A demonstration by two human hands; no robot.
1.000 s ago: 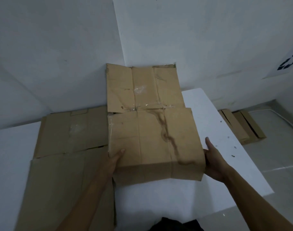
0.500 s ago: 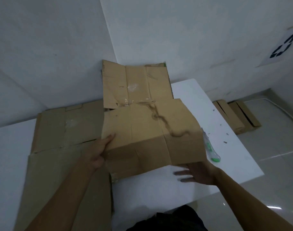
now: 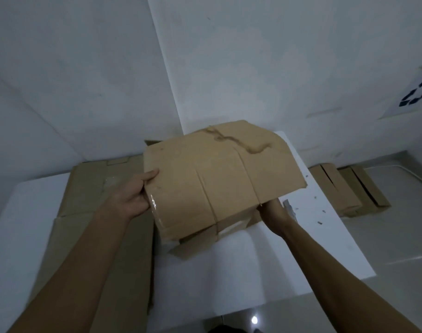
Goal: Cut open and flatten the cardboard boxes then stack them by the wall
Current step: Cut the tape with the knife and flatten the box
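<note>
- The sheet [image 3: 217, 179] is held lifted and tilted at the frame's centre, above the table [image 3: 229, 272].
- Its left edge is pinched by the left hand [image 3: 133, 200], thumb on top.
- Its lower right edge is carried by the right hand [image 3: 273, 212]; the fingers are hidden beneath, so that grip cannot be told.
- The flap folded underneath should probably be opened flat before the sheet is laid squarely on the stack [image 3: 97, 212] at left.

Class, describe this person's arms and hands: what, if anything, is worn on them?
The left forearm and right forearm are bare: no sleeves in view. The left hand and right hand wear no gloves; no watch, ring or bracelet shows.
</note>
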